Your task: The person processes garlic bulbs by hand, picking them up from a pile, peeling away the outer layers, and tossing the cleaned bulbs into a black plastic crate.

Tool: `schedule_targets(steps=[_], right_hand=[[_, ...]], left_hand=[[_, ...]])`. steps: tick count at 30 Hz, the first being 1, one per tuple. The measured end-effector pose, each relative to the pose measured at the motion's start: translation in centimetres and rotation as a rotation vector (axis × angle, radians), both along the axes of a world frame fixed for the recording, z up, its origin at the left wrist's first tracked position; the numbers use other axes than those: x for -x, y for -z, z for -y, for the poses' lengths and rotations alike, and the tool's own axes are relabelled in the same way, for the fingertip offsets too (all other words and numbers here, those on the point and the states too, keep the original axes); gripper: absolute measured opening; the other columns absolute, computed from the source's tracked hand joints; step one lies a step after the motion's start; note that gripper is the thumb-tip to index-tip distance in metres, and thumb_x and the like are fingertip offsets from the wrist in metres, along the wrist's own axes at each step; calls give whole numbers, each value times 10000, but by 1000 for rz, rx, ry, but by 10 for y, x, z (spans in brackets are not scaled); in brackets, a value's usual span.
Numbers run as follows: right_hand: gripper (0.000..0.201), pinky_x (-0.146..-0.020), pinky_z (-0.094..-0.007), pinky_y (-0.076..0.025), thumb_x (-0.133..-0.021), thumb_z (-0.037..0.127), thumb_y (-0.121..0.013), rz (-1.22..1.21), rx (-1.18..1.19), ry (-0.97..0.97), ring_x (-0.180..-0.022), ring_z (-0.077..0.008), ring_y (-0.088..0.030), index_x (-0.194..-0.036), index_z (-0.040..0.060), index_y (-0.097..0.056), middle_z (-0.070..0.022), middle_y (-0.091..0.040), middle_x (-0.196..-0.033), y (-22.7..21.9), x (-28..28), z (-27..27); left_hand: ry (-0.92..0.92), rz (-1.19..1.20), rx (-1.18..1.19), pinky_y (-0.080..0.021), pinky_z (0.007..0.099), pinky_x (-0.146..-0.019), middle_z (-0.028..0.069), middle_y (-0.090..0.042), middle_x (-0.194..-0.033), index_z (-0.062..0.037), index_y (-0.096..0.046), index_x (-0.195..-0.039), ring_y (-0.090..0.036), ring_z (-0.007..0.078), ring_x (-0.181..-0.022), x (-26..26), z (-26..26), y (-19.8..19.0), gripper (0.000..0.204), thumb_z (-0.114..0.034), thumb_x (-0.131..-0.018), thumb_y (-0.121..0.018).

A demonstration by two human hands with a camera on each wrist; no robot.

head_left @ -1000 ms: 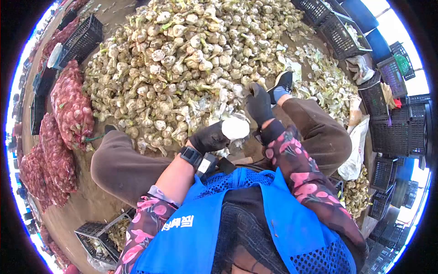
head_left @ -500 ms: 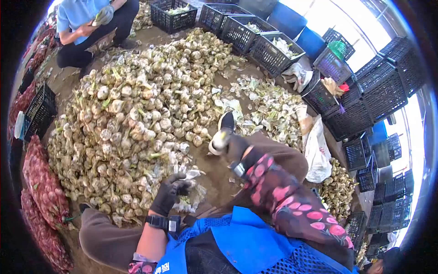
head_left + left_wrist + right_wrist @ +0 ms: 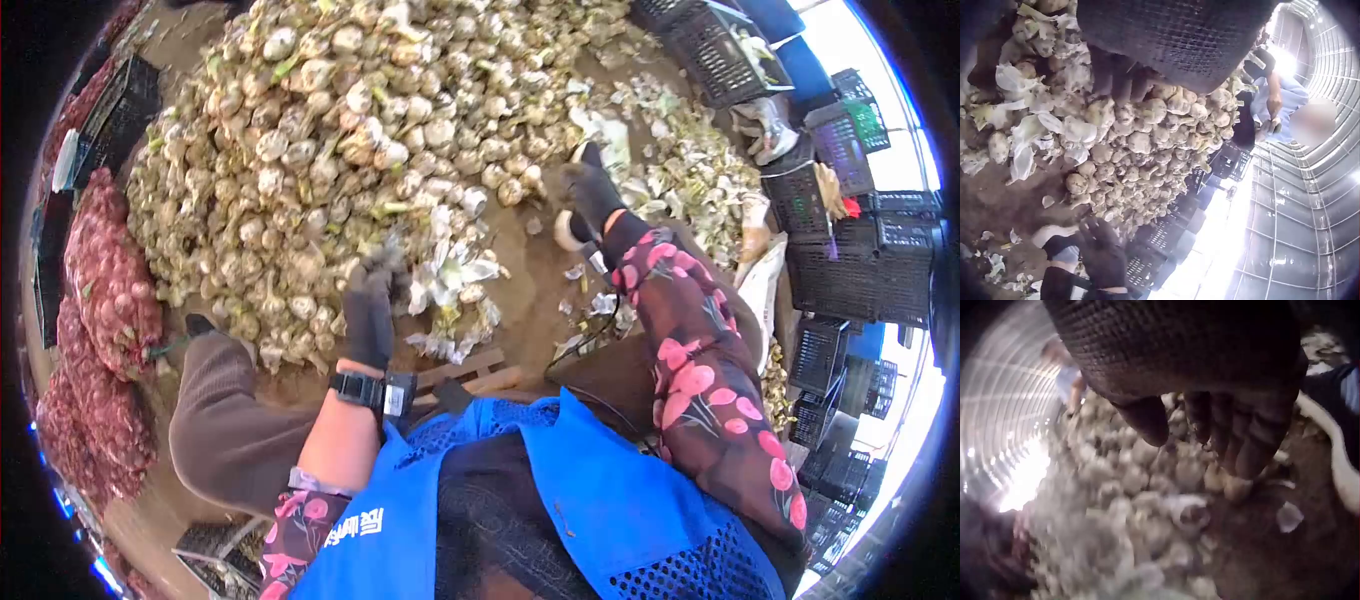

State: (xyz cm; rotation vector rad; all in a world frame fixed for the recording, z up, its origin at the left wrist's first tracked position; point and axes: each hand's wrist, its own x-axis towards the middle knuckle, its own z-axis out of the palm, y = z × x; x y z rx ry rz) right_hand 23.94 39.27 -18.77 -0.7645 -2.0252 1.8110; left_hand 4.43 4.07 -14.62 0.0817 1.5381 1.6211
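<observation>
A large heap of garlic bulbs (image 3: 300, 170) with dry skins and stems fills the ground in front of the seated person. My left hand (image 3: 370, 310), in a dark glove, reaches to the heap's near edge, its fingers extended and blurred over the bulbs. Beside it lie loose white garlic skins (image 3: 450, 275). Out to the right, my gloved right hand (image 3: 592, 195) hovers near a shoe (image 3: 568, 232). In the right wrist view, that hand's thumb and fingers (image 3: 1147, 422) hang loosely with nothing between them.
Red net sacks (image 3: 112, 280) of bulbs stand at the left. Black crates (image 3: 725, 60) line the right side, near a second spread of skins (image 3: 690, 150) and a white sack (image 3: 762, 295). Wooden slats (image 3: 470, 378) lie before the body. Another person (image 3: 1279, 103) is beyond the heap.
A white bulb was in the left hand, then a pale bulb was in the right hand, swung out right. Now the right hand is empty and the left has moved onto the heap's edge.
</observation>
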Motion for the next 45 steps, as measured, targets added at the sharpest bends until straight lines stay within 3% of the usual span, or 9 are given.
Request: schedule_targets(steps=[2,4,12,25,29,31,36,39,45], right_hand=[[307,-730,-378,-505,-841,295,-629,741,-542,-166,-870,-233,-628,-1003,34,-626,-169,-632,-953,3,24,51],[411,-800,-410,-486,-770,364,-684,398,-804,-174,-947,-307,-615,-1097,122,-628,-188,-640,-1007,40,30,102],[413,-811,-438,-490,-732,212,-645,563,-780,-168,-963,-369,-600,-1137,140,-611,-228,-463,-1307,89,72,177],[298,-756,-446,-496,-777,167,-554,522,-954,-369,-910,-354,-613,-1063,99,-599,-161,-610,-1057,16,71,189],[227,-624,-458,-503,-754,137,-552,468,-953,-19,-712,-350,-633,-967,83,-610,-159,-631,-847,16,101,203],[284,-631,-468,-502,-780,219,-570,689,-947,-523,-770,-353,-637,-1019,67,-591,-185,-626,-885,6,103,226],[388,-629,-461,-515,-784,285,-600,483,-1093,-404,-750,-356,-644,-1095,55,-564,-217,-625,-858,85,46,292],[471,-674,-466,-517,-747,299,-631,1004,-1059,-678,-802,-369,-639,-1157,81,-548,-236,-630,-910,108,47,296],[439,-718,-461,-504,-693,272,-658,403,-746,-732,-827,-387,-622,-1094,106,-588,-224,-635,-894,73,57,232]], left_hand=[[-124,-70,-105,-512,295,-711,83,-617,-924,-14,-508,-1108,-605,160,-751,13,13,14,228,-95,-896,-488],[-280,-73,-171,-515,291,-708,96,-615,-929,-7,-502,-1127,-611,164,-760,13,9,-8,236,-73,-904,-463],[-278,15,-137,-519,270,-685,114,-613,-933,24,-482,-1141,-601,158,-737,11,19,-11,255,-53,-900,-449],[-583,1,-227,-538,337,-746,140,-626,-963,-5,-514,-1137,-639,226,-828,40,55,-23,267,-18,-878,-450],[-576,33,-273,-539,352,-746,135,-631,-956,-15,-524,-1137,-638,226,-820,44,67,-15,270,-21,-877,-451],[-572,44,-276,-540,356,-744,133,-632,-952,-18,-528,-1138,-637,226,-815,44,71,-15,272,-21,-877,-452],[-559,33,-298,-536,351,-746,119,-630,-946,-3,-537,-1133,-634,221,-801,41,72,-24,276,-26,-866,-473],[-553,32,-306,-529,346,-749,119,-626,-943,4,-531,-1138,-629,221,-807,40,72,-28,284,-30,-860,-486],[-442,12,-416,-504,342,-771,128,-614,-965,3,-499,-1164,-602,220,-845,43,74,-26,309,-48,-859,-510]])
